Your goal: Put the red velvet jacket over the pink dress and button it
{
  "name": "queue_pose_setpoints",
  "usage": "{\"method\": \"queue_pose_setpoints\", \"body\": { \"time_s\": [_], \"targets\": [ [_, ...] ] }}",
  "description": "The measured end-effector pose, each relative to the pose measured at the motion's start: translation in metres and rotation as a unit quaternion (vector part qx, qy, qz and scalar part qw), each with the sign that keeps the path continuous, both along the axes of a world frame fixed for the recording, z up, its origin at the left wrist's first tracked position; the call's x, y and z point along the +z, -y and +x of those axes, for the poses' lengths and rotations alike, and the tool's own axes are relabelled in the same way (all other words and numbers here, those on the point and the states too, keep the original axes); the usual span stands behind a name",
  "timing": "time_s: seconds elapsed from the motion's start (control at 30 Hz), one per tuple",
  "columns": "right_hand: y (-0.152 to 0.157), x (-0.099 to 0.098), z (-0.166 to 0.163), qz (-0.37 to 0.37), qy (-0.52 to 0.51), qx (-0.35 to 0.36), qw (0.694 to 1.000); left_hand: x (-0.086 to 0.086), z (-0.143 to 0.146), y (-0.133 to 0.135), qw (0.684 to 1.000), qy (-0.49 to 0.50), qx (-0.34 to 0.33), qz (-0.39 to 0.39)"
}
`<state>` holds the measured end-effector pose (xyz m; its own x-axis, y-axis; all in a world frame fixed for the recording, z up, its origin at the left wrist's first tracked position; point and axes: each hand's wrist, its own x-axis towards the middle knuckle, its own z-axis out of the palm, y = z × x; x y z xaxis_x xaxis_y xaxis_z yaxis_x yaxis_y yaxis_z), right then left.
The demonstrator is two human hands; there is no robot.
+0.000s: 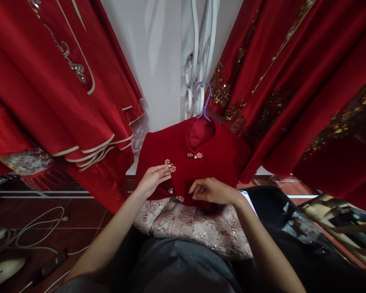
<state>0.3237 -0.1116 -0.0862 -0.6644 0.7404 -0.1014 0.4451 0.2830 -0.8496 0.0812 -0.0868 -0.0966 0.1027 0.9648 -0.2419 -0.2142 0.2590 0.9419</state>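
A red sleeved garment [158, 142] with a round neck lies spread before me, hooked on a purple hanger [206, 103]. Down its front run gold and pearl flower-shaped buttons, one pair [195, 155] just below the neck. My left hand [154, 179] has its fingertips together at the second jewelled button [172, 168], gripping its edge. Over the lower front, right of the opening, hovers my right hand [212, 190], its fingers curled in; anything between them is too small or hidden to make out. Lower buttons [179, 198] sit between the hands.
Pink brocade cloth [198, 224] covers my lap. Red draped garments with trim hang at left [88, 110] and right [262, 81]. A white scrolled metal stand [198, 61] rises behind. White cables [33, 228] lie on the tiled floor, and a phone [247, 199] sits beside my right arm.
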Motion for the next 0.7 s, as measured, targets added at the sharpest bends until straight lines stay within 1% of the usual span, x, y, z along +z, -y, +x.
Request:
{"method": "queue_pose_setpoints", "body": {
  "time_s": [0.2, 0.27, 0.4, 0.6, 0.67, 0.7],
  "targets": [
    [-0.004, 0.006, 0.013, 0.027, 0.013, -0.026, 0.999, 0.007, 0.004, 0.003, 0.997, 0.071, 0.019, -0.032],
    [-0.005, 0.007, 0.016, 0.029, 0.021, -0.028, 0.999, 0.008, 0.004, 0.003, 0.996, 0.080, 0.019, -0.033],
    [-0.005, 0.007, 0.016, 0.028, 0.036, -0.027, 0.999, 0.004, 0.004, 0.002, 0.998, 0.058, 0.020, -0.021],
    [-0.004, 0.007, 0.013, 0.022, 0.042, -0.020, 0.999, 0.000, 0.012, 0.006, 0.999, -0.004, 0.047, -0.010],
    [-0.003, 0.008, 0.014, 0.022, 0.047, -0.022, 0.998, -0.001, 0.015, 0.009, 0.999, -0.014, 0.032, -0.014],
    [-0.003, 0.009, 0.015, 0.023, 0.049, -0.023, 0.998, -0.001, 0.017, 0.010, 1.000, -0.018, 0.010, -0.016]
  ]
}}
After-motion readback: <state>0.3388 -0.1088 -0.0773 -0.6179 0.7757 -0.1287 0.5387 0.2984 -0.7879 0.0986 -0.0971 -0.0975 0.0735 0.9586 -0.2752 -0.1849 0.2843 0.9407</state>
